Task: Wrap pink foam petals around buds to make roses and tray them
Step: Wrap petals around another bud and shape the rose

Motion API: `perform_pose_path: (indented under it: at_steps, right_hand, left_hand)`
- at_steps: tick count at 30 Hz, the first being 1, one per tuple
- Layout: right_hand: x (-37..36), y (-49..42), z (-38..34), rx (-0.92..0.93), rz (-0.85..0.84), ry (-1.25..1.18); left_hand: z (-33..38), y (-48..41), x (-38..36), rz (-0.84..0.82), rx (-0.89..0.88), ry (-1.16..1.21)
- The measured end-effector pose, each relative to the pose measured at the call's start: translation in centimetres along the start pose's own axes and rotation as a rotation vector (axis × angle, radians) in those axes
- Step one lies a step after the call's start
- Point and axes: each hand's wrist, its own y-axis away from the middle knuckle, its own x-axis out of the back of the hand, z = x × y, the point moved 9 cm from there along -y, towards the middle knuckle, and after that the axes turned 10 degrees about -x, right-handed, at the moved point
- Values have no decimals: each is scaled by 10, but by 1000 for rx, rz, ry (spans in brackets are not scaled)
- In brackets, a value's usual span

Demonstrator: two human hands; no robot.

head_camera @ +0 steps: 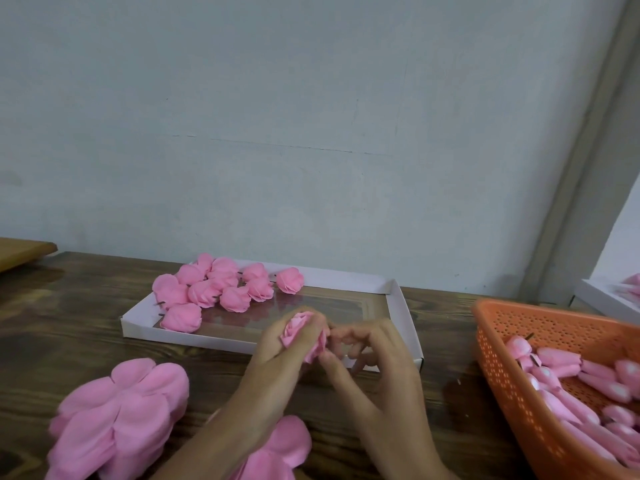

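One rose (298, 328), two hands (273, 355) (381, 358)

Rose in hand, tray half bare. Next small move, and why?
Likely the right hand presses the outer petal closed: the left hand grips the rose, and its lower petal edge flares loose at the right thumb.

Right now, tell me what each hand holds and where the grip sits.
The left hand grips the pink rose round its middle, fingers curled over the petals; the right hand pinches the rose's right edge between thumb and forefinger.
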Motion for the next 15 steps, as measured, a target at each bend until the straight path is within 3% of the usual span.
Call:
perform_pose_path:
  at_steps: [5,8,15]
  right_hand:
    - [-8,6,7,-39,-36,-92]
    - [-15,9,11,-76,-86,-110]
    - [-14,6,11,-123,-118,-189]
  left_hand:
    - [7,-1,7,101,-20,8]
    - [-8,11,4,182,107,134]
    - [2,19,-27,61,76,152]
